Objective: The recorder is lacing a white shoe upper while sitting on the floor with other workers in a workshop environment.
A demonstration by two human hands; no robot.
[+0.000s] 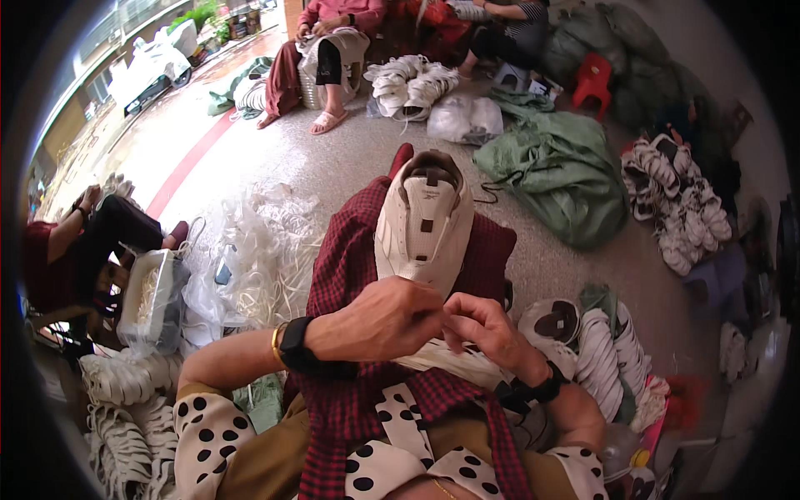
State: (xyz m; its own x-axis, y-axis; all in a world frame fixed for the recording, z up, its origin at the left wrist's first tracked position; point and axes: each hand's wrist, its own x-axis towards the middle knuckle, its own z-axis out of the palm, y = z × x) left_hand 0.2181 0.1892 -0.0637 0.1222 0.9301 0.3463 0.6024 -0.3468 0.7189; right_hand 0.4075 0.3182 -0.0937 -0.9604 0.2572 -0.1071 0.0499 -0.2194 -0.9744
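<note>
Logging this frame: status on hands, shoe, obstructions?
Left hand and right hand close together, fingers curled; anything pinched unclear. White shoe over checked cloth. Left hand hides part of shoe's near end.

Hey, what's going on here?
Someone has a white sneaker over their red-and-black checked apron. Their left hand and right hand are close together at its near end; anything pinched there is too small to tell. Another person sits opposite, and a green sack lies between other piles.
</note>
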